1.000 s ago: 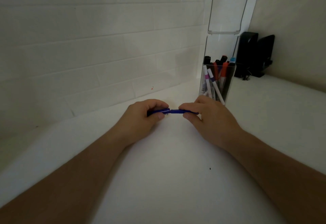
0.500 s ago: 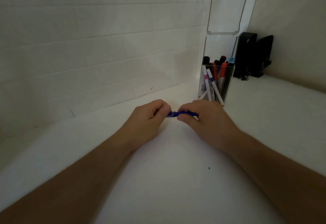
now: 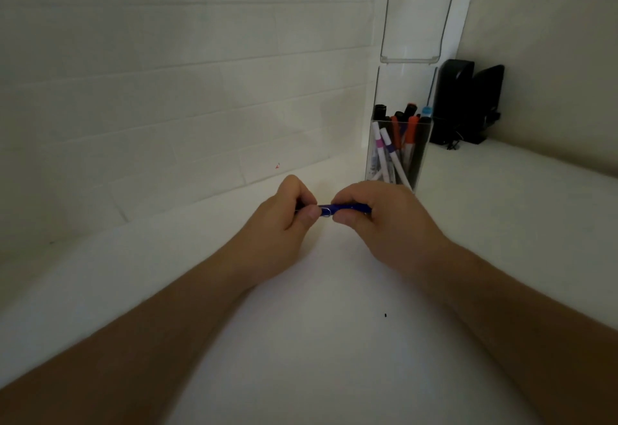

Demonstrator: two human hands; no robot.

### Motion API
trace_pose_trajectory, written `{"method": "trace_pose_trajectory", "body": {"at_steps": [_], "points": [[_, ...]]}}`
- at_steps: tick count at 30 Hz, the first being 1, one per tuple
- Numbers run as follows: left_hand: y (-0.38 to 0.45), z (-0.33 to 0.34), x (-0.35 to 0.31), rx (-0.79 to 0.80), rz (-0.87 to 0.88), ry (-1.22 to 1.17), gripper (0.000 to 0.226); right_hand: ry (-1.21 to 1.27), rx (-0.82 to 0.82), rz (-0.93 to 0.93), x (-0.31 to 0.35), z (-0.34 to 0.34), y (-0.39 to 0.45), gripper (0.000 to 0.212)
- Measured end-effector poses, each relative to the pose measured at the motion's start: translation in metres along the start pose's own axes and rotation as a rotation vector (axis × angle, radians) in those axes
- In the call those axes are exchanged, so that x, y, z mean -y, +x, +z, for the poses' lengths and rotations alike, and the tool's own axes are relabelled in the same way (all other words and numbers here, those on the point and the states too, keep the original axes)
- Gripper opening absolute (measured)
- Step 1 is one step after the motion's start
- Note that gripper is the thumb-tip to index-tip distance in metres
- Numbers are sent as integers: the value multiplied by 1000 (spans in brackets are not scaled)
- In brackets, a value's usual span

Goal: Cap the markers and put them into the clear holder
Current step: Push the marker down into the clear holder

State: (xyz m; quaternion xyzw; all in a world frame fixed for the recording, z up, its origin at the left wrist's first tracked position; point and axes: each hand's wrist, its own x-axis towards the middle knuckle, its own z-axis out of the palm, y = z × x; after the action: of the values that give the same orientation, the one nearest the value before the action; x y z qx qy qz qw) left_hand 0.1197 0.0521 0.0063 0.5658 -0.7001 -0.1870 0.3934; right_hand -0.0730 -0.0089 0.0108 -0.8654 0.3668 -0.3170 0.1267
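- A blue marker (image 3: 337,208) lies level between the two hands, held just above the white table (image 3: 321,341), in front of the clear holder (image 3: 398,154).
- Its barrel is a deep, slightly glossy blue; near the middle sits a small pale glint (a clip or a printed mark, too blurred to tell).
- The left hand (image 3: 284,224) is curled closed around the marker's left end, thumb pressed on top near the pale glint, so that end is hidden inside the fist.
- The right hand (image 3: 381,220) is likewise closed on the right part, fingers wrapped over it; a short blue stub shows past the knuckles.
- Whether the cap is fully seated cannot be told.
- The clear holder stands upright near the tiled wall (image 3: 167,90), just beyond the right hand, its hinged lid (image 3: 418,16) raised.
- Inside it lean several markers (image 3: 398,147): white barrels with pink and purple bands, orange ones, black caps, one light blue tip.
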Motion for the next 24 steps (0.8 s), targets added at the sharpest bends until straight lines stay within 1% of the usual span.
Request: {"method": "trace_pose_trajectory", "body": {"at_steps": [5,8,10,12,15,17,19,21,23,24], "points": [[0,5,-3,-54,32,-44,9,-45,116,-32,-2,-5,-3,22],[1,1,4,-150,13,-53,13,-99,88,9,-8,-4,-2,21],[3,-3,12,-215,-25,-61,16,-125,29,66,-12,-9,0,18],[5,-5,18,-242,-45,-26,16,-59,-101,143,-13,-23,4,16],[5,-2,21,-171,-26,52,19,241,-370,256,-2,-58,20,17],[5,1,20,-112,5,112,21,355,-489,290,4,-83,40,18],[5,2,20,-55,34,147,23,311,-551,269,7,-105,62,20],[5,2,22,-33,52,157,24,241,-587,235,7,-120,80,27],[5,3,23,-33,56,165,24,191,-565,229,2,-125,90,47],[4,3,23,-31,54,165,24,154,-518,229,0,-123,93,59]]}}
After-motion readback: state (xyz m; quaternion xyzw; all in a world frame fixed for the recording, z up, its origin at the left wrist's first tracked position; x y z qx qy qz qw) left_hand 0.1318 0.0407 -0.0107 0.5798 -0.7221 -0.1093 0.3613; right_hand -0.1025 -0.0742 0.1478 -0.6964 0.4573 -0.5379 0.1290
